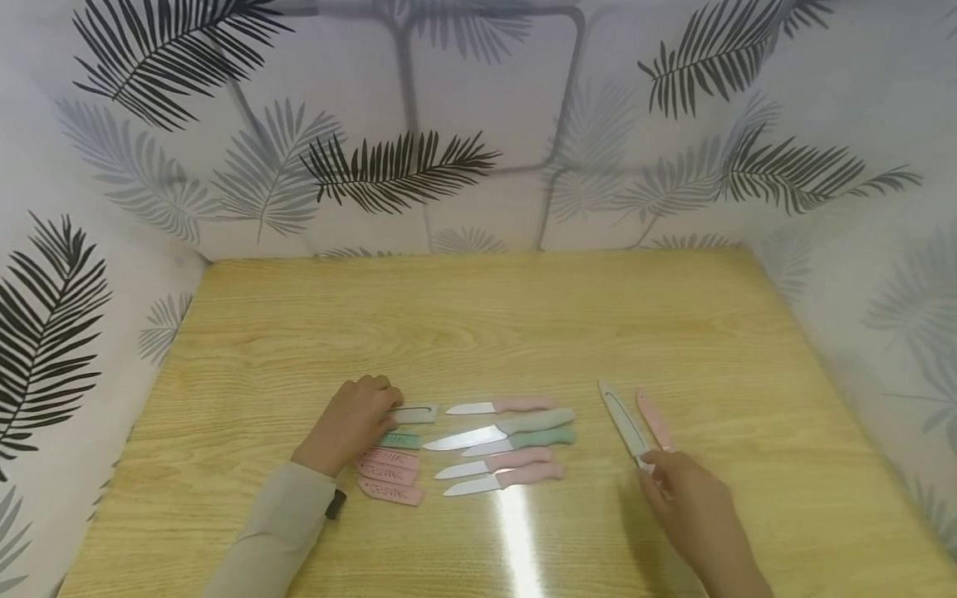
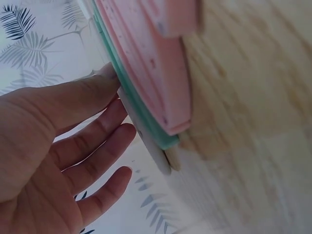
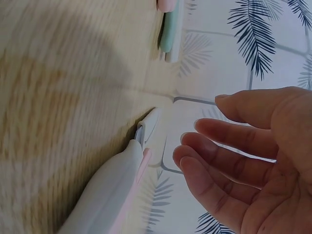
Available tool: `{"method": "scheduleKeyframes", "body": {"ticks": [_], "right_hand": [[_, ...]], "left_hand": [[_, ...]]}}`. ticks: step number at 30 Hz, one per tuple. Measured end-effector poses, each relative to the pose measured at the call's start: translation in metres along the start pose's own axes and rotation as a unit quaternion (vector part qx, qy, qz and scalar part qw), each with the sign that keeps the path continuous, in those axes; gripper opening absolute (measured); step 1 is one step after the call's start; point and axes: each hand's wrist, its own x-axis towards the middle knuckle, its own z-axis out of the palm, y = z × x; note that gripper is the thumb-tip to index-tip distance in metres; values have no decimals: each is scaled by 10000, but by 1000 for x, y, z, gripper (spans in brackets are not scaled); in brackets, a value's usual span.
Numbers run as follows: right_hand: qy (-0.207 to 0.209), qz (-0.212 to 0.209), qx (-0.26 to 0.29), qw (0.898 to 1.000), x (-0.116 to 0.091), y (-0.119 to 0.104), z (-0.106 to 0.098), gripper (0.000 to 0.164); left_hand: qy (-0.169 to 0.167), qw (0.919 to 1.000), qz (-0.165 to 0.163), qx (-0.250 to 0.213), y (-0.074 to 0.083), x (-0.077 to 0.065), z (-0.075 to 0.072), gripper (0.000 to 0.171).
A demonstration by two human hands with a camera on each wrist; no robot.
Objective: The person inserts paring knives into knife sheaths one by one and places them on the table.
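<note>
At the left of the table, my left hand (image 1: 357, 425) pinches the near end of a pale grey knife sheath (image 1: 419, 414) between thumb and forefinger, the other fingers loose. Below it lie a green sheath (image 1: 401, 441) and several pink sheaths (image 1: 390, 492) with lettering. My right hand (image 3: 243, 165) has relaxed, parted fingers and holds nothing. Beside it is a pale-handled knife (image 3: 105, 183) whose blade is mostly inside a pale sheath (image 1: 625, 422); a strip of blade shows near the handle. A pink sheath (image 1: 654, 418) lies alongside.
In the middle lie several bare-bladed knives in a row: a pink-handled knife (image 1: 523, 404) at the top, a pale-handled one (image 1: 537, 421), a green-handled one (image 1: 549, 437) and pink-handled ones (image 1: 531, 474) below. Leaf-patterned cloth (image 1: 478, 100) surrounds the wooden table (image 1: 463, 324).
</note>
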Motion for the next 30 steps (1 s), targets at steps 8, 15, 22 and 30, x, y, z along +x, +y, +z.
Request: {"method": "scheduleKeyframes", "body": {"ticks": [8, 15, 22, 30], "right_hand": [[17, -104, 106, 9999, -1, -2, 5, 20], [-113, -143, 124, 9998, 0, 0, 8, 23], [-150, -238, 27, 9996, 1, 0, 9, 22], [-223, -206, -20, 9995, 2, -2, 8, 23]], "left_hand": [[-101, 9999, -16, -17, -1, 1, 3, 23], [-389, 9990, 184, 117, 0, 4, -2, 17], [-701, 9966, 379, 212, -2, 8, -7, 11], [-718, 9962, 469, 130, -6, 5, -5, 19]]}}
